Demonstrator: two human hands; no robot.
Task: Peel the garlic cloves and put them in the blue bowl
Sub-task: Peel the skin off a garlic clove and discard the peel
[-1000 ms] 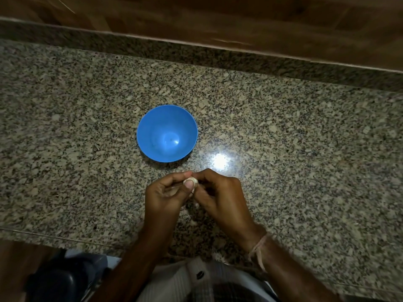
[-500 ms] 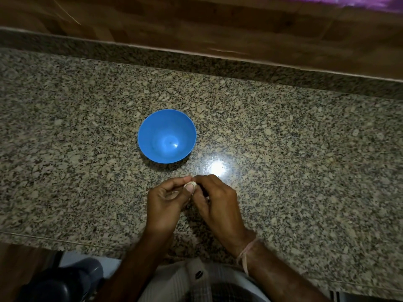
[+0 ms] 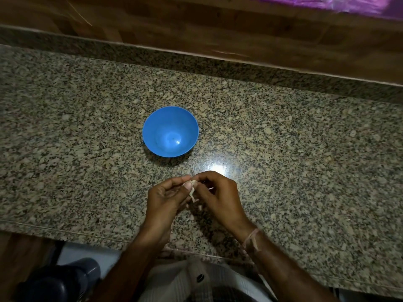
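A small pale garlic clove (image 3: 193, 184) is pinched between the fingertips of both hands, just above the granite counter. My left hand (image 3: 168, 197) holds it with thumb and forefinger. My right hand (image 3: 218, 195) grips it from the other side. A strip of papery skin (image 3: 192, 195) hangs down from the clove, and small flakes show below it. The blue bowl (image 3: 170, 131) stands on the counter a short way beyond the hands, and nothing shows inside it.
The speckled granite counter (image 3: 305, 160) stretches left and right, with a raised lip and a brown wooden wall (image 3: 196, 25) behind. A bright light glare (image 3: 218, 170) lies right of the bowl. The counter's front edge runs below my forearms; a dark object (image 3: 56, 282) sits at lower left.
The view has tilted up a little, so bowl and hands sit lower in frame. A strip of skin now hangs loose from the clove between my fingers.
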